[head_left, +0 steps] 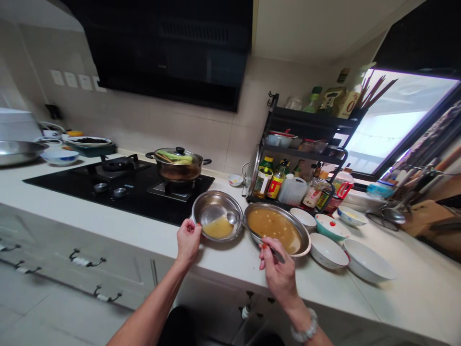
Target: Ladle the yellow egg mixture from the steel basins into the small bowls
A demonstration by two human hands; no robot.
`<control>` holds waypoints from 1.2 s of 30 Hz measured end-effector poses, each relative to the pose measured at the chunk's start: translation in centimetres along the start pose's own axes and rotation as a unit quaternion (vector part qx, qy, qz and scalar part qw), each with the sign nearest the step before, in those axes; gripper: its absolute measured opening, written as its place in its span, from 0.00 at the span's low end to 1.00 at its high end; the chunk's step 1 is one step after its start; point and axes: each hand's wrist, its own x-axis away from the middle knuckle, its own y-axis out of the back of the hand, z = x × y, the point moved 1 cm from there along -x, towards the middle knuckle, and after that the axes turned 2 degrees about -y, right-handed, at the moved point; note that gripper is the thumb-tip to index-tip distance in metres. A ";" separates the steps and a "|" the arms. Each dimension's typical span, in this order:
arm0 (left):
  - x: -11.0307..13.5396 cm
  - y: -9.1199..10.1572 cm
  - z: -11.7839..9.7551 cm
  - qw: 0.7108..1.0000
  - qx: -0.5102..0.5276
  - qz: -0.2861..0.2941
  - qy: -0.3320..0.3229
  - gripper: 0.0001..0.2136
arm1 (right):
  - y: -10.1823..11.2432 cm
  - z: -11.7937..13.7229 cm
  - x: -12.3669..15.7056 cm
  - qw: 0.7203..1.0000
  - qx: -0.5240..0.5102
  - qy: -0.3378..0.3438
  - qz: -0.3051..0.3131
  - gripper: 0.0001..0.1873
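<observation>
**Kitchen counter: ladle dipped in steel bowl**

On the white countertop (230, 255), at 6 o'clock from the black hob (118, 185), the left hand (188, 240) pinches the steel bowl (217, 211) at its 8 o'clock rim. The right hand (277, 274) is closed around a ladle (248, 229) whose scoop sits in the bowl's yellow liquid. A larger basin (277, 228) touches the bowl at 3 o'clock.
</observation>
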 end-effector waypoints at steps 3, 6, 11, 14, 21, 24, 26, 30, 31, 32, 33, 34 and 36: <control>0.0 0.0 -0.1 1.000 0.004 0.001 0.002 0.09 | -1.2 -0.3 0.1 1.000 0.023 0.005 0.019 0.09; 0.0 -0.1 -0.2 1.000 0.002 0.001 0.000 0.09 | -1.8 -0.6 0.1 0.999 0.014 -0.048 0.016 0.09; 0.0 0.0 -0.2 1.000 0.000 0.001 -0.003 0.09 | -1.6 -0.7 -0.5 0.984 -0.087 -0.148 -0.051 0.11; 0.0 0.0 0.0 1.000 -0.001 0.002 -0.004 0.09 | -1.2 -0.5 -1.1 0.973 -0.122 -0.183 -0.076 0.15; -0.1 0.1 0.5 1.000 -0.011 0.001 -0.011 0.09 | -0.6 -0.4 -1.5 0.955 -0.171 -0.220 -0.104 0.17; -0.2 0.1 0.6 1.000 -0.006 -0.001 -0.006 0.09 | -0.1 -0.1 -1.9 0.941 -0.202 -0.235 -0.134 0.18; -0.2 0.0 0.6 1.000 -0.001 0.000 -0.004 0.09 | 0.5 0.3 -2.4 0.933 -0.216 -0.244 -0.154 0.19; -0.2 0.0 0.5 1.000 0.004 0.002 -0.003 0.09 | 2.6 1.0 -3.4 0.924 -0.214 -0.248 -0.196 0.21; -0.2 0.0 0.4 1.000 0.002 0.002 -0.004 0.09 | 3.2 1.1 -3.6 0.924 -0.208 -0.245 -0.206 0.21; -0.2 0.0 0.4 1.000 0.000 0.002 -0.005 0.09 | 3.9 1.1 -3.8 0.925 -0.199 -0.241 -0.215 0.21; -0.2 0.1 0.3 1.000 -0.002 0.003 -0.005 0.09 | 4.6 0.9 -3.9 0.928 -0.188 -0.233 -0.222 0.20; -0.1 0.1 0.3 1.000 -0.003 0.004 -0.004 0.09 | 5.3 0.8 -3.9 0.933 -0.172 -0.222 -0.227 0.20; -0.1 0.1 0.3 1.000 -0.002 0.005 -0.004 0.09 | 6.6 0.4 -3.9 0.947 -0.125 -0.191 -0.225 0.18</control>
